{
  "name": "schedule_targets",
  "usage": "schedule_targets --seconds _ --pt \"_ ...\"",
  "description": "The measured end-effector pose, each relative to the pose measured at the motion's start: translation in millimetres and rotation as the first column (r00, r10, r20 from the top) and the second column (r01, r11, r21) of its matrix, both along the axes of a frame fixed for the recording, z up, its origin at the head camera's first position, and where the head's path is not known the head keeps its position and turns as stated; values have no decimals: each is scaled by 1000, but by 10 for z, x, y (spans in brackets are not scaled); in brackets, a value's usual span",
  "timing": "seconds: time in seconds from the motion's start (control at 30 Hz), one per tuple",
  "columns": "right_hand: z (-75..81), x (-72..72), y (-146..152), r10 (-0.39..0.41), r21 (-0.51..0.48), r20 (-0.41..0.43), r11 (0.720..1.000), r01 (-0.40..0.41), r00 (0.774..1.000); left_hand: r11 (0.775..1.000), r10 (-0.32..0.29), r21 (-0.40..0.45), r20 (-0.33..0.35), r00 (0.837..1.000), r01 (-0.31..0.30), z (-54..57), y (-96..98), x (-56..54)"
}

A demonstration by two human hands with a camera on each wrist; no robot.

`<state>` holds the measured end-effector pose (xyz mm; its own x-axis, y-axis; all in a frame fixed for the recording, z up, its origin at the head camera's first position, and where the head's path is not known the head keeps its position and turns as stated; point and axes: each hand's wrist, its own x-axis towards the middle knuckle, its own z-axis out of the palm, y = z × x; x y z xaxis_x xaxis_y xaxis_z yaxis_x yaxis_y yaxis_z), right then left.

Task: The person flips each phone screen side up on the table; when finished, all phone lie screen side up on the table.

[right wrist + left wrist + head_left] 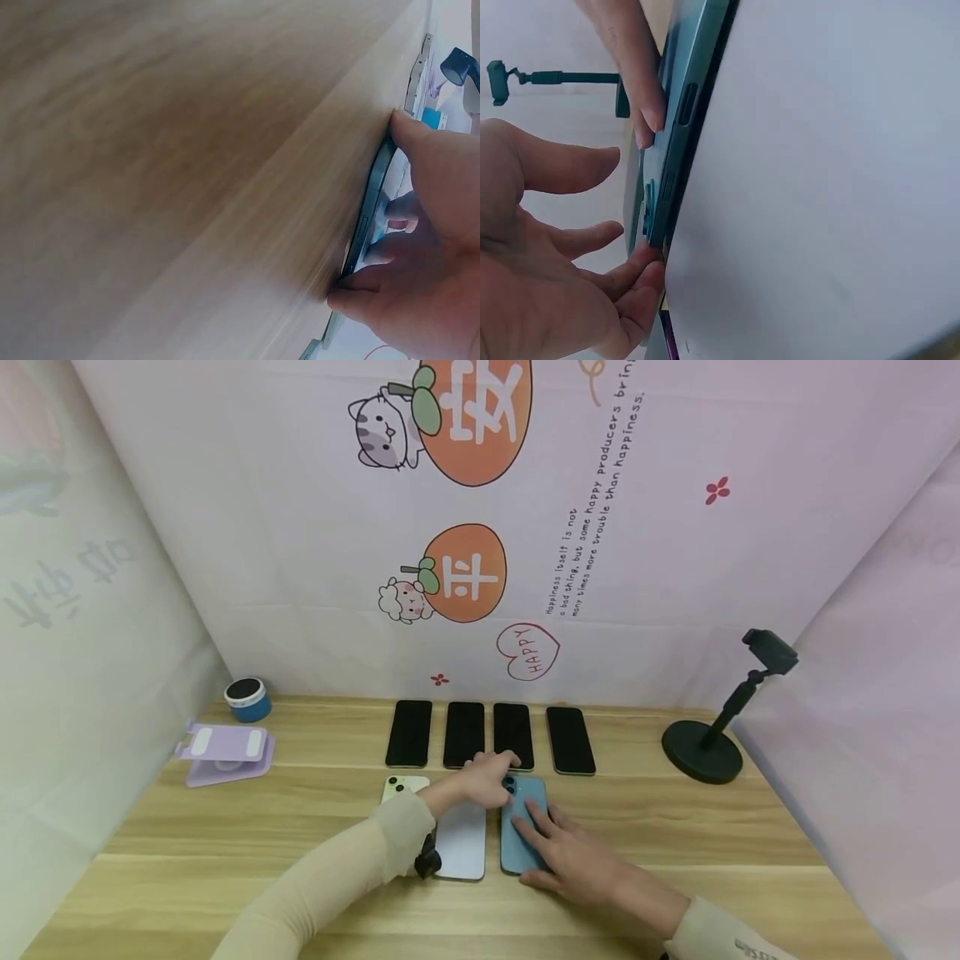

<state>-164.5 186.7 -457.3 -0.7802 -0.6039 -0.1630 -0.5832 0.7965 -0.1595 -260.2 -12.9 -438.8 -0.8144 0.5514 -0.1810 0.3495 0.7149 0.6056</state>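
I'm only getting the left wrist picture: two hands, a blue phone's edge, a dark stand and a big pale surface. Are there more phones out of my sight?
Observer: Yes. In the head view, four dark-faced phones lie in a row beyond the blue phone.
Visitor: Nice! And what's over at the far left of the table?
Observer: A lilac stand, with a round blue thing just behind it.
Visitor: I see fingers of the right hand on the blue phone. Where's its thumb?
Observer: The right hand has its thumb by the phone's near end; I can't tell how firmly it presses there.
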Motion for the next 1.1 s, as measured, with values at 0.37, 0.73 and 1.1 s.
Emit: schedule_targets --seconds 0.37,0.73,1.1 --pt "-46 4 -80 -19 -27 -20 999 19 1000 970 88 211 145 986 -117 42 -64 -21" --pt "-90 33 -88 -47 -102 -4 994 47 999 911 296 261 126 947 -320 -68 -48 11" --pt "-86 52 -89 -48 -131 46 990 54 998 909 253 291 185 950 -299 -73 -66 57"
